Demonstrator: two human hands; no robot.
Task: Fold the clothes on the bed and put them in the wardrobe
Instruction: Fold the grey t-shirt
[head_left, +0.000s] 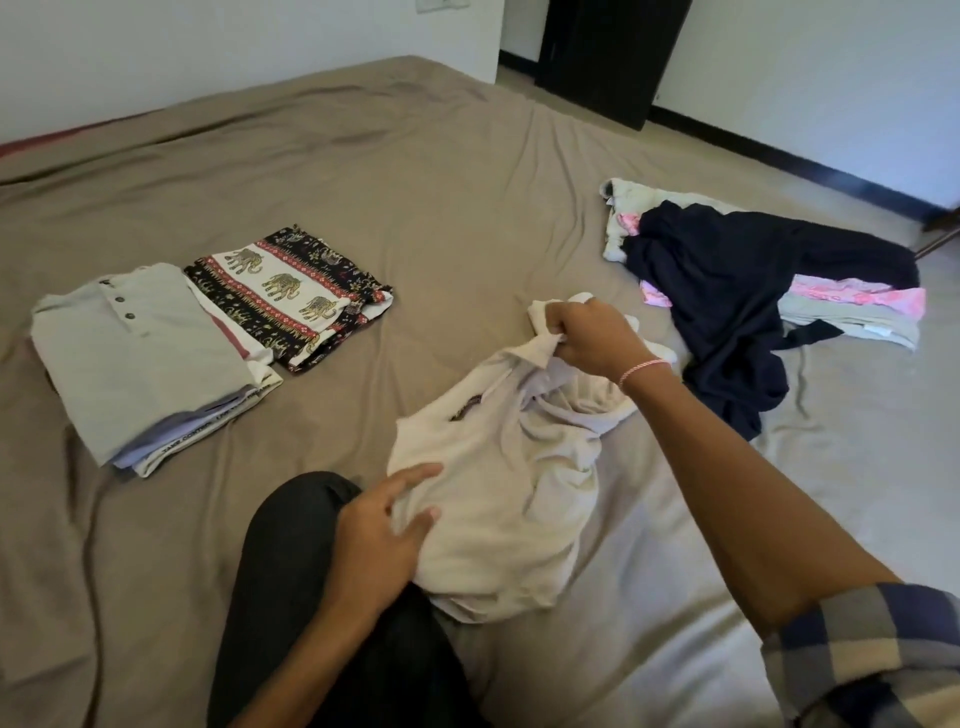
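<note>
head view. risking a crooked fold from here: lifting the cream shirt (498, 499) by one bunched part only, with most of the cloth crumpled below, and so probably trapping twists and creases inside unless shaking it flat first. also risking dragging the loose hem over the knee (291, 545) in dark trousers and losing the flat lie on the bed (415, 156). possibly sweeping into the unfolded pile on the right, the dark garment (727, 291) and the pink piece (862, 299), by pulling too far that way, and tangling with it.

pinching a bunch of cloth near the collar with the right hand (587, 338), fingers curled tight around it, at the far end of the shirt. resting the left hand (379, 530) on the near left edge of the same shirt, fingers spread and fairly straight, pressing rather than gripping. keeping the shirt between both hands, in the near middle of the bed, touching the knee. leaving the folded grey button shirt (140, 353) on its small stack well apart on the left, just beside the folded elephant-print cloth (285, 291). not making out a wardrobe for certain; seeing only a dark door (613, 52) at the far side.
</note>
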